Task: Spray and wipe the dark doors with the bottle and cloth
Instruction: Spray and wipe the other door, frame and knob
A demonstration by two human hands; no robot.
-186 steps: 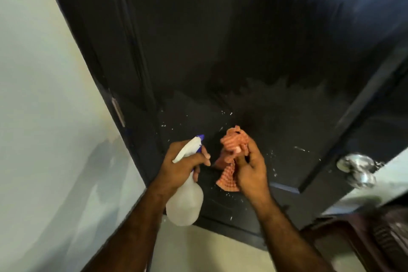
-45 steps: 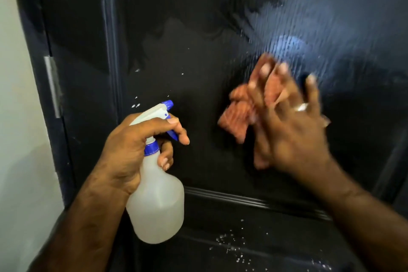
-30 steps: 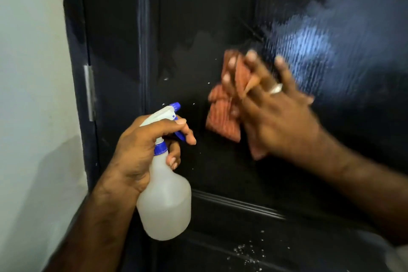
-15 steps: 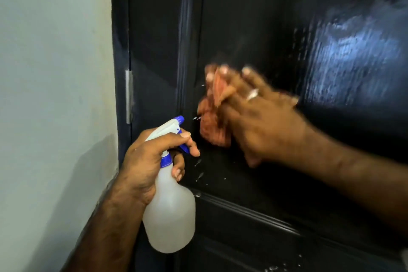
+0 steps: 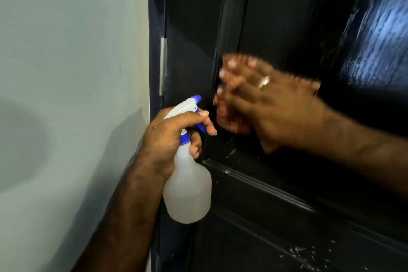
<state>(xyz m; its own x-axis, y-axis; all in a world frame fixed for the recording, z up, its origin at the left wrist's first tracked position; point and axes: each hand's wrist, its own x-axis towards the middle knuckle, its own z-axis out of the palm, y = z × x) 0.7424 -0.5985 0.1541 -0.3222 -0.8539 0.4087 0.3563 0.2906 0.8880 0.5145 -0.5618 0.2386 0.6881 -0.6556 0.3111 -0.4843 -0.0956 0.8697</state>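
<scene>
The glossy dark door (image 5: 287,17) fills the right half of the view. My right hand (image 5: 271,106) presses an orange checked cloth (image 5: 231,117) flat against the door panel near its left edge; the hand is motion-blurred and its fingers are spread straight over the cloth. My left hand (image 5: 172,139) grips the neck of a translucent white spray bottle (image 5: 187,190) with a blue nozzle, index finger over the trigger, just left of and below the cloth. The bottle hangs upright in front of the door's lower rail.
A pale wall (image 5: 72,95) takes up the left half. The dark door frame (image 5: 155,28) with a metal hinge (image 5: 163,66) runs along the wall's edge. White spray droplets (image 5: 304,252) speckle the lower door panel. A bluish sheen (image 5: 379,40) shows on the upper right.
My right hand has slid the cloth leftward across the panel toward the hinge side. The view has turned left, showing more wall. My left hand keeps holding the bottle.
</scene>
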